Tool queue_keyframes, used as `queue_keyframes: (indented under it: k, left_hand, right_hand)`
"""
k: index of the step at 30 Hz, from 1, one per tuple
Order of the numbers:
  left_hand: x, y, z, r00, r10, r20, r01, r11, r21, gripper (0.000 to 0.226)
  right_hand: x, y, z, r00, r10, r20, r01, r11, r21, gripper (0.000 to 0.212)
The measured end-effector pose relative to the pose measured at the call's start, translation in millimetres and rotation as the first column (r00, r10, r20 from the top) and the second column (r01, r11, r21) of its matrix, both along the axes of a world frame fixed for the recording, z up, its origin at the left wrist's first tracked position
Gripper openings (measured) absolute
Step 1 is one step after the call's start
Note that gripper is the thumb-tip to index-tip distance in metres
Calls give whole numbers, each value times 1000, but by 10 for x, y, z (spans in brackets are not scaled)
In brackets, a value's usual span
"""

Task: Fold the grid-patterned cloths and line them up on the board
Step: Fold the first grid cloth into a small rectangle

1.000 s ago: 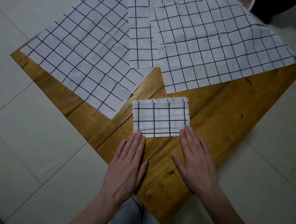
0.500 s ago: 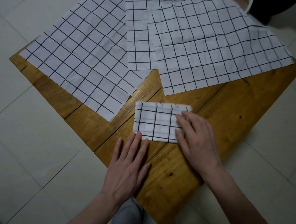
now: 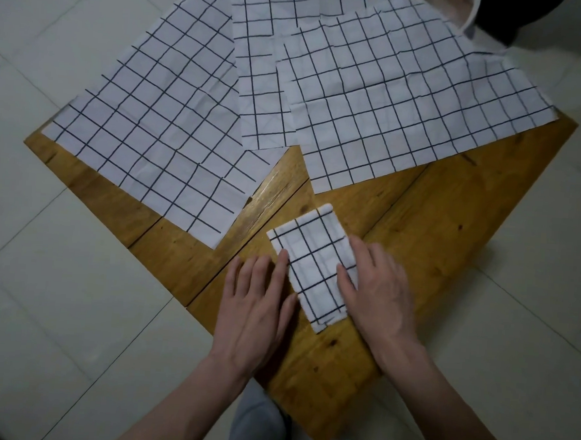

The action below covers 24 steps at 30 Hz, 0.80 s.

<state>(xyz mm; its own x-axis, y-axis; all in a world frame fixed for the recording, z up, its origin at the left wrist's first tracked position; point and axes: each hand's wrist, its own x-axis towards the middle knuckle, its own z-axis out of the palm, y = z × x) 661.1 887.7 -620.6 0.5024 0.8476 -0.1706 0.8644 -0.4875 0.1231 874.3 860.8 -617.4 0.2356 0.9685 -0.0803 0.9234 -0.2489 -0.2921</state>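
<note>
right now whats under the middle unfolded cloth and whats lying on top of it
The right unfolded cloth overlaps the middle unfolded cloth. Its near corner lies on the left unfolded cloth. What is beneath the rest of it is covered.

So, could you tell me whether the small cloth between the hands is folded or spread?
Folded: the small cloth is a compact rectangle with layered edges.

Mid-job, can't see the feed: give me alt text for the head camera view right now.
Two flat hands, left hand and right hand, press either side of a small folded cloth lying slantwise near the front of a wooden board. Behind it, three unfolded grid cloths overlap across the board's far side, on a tiled floor.
</note>
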Motion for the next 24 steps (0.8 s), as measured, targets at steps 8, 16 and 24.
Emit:
queue_keyframes:
  k: [8,16,24]
  left_hand:
    - [97,77,-86,991,-134,15,135,991,-24,68]
    - [-90,269,-139,924,-377,71,377,926,7,66]
    - [-256,511,-112,793,-606,67,608,794,-13,65]
  right_hand:
    - [-238,-390,8,998,-56,-36,53,996,-75,54]
    - [-396,-464,-87,986,-137,95,129,988,87,55]
    - [-622,-584,-192,984,-139,115,149,986,-78,66]
